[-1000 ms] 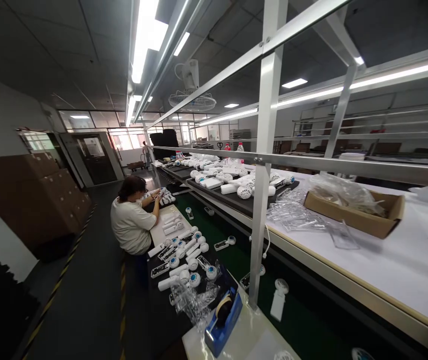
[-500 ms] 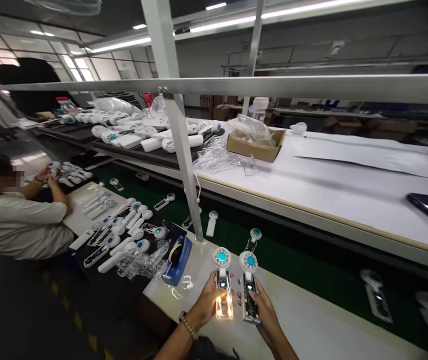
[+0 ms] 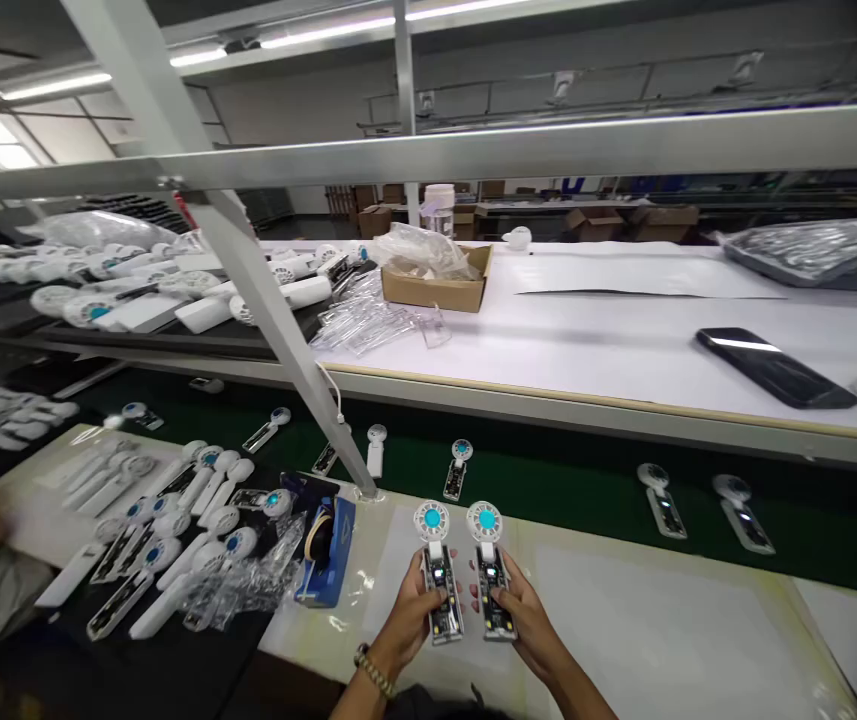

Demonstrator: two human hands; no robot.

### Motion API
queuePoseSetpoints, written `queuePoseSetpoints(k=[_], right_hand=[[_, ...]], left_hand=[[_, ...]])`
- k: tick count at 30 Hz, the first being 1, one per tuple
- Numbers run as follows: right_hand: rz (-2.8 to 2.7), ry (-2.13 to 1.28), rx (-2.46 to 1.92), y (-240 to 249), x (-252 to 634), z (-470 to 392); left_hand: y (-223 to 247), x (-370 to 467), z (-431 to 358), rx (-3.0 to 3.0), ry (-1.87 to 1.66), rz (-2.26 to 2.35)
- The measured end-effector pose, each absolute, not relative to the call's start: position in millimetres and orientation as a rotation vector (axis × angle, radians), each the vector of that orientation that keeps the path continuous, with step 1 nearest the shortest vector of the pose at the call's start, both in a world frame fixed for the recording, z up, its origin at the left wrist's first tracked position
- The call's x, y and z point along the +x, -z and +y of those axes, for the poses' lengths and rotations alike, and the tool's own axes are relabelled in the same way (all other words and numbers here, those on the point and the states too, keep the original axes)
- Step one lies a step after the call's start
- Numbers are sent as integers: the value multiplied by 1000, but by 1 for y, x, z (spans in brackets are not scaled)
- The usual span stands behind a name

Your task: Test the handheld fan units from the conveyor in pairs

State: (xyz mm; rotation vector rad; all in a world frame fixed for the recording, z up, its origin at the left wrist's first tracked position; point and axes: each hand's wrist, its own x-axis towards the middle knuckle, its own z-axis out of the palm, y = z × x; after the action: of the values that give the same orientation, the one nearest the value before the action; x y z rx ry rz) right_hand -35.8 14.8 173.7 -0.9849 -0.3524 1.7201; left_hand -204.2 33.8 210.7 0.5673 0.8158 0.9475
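Each of my hands holds a small handheld fan upright over the worktable. My left hand [image 3: 411,612] is wrapped round the handle of the left handheld fan [image 3: 434,522], its thumb on the dark circuit inside the clear casing. In my right hand [image 3: 524,612] is the right handheld fan [image 3: 486,522], gripped the same way with the thumb on its handle. Both have white round heads with blue centres, and a small display glows on each handle. The two fans are side by side, slightly apart.
A blue tape dispenser [image 3: 332,560] stands left of my hands beside piled fans [image 3: 195,500] and clear plastic pieces. More fans lie on the green conveyor belt [image 3: 548,480]. Above it, a shelf holds a cardboard box [image 3: 435,292] and a phone [image 3: 777,368]. A metal post [image 3: 278,320] rises nearby. A person sits far left.
My view has turned to the right. The orange-yellow light on the left fan's handle has gone out. Both hands keep hold of their fans.
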Motion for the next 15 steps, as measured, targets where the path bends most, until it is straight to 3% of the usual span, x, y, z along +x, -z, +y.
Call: queuePoseSetpoints(k=[15], right_hand=[[-338, -1708, -838, -194, -35, 29]], left_hand=[[-212, -185, 51, 549, -881, 876]])
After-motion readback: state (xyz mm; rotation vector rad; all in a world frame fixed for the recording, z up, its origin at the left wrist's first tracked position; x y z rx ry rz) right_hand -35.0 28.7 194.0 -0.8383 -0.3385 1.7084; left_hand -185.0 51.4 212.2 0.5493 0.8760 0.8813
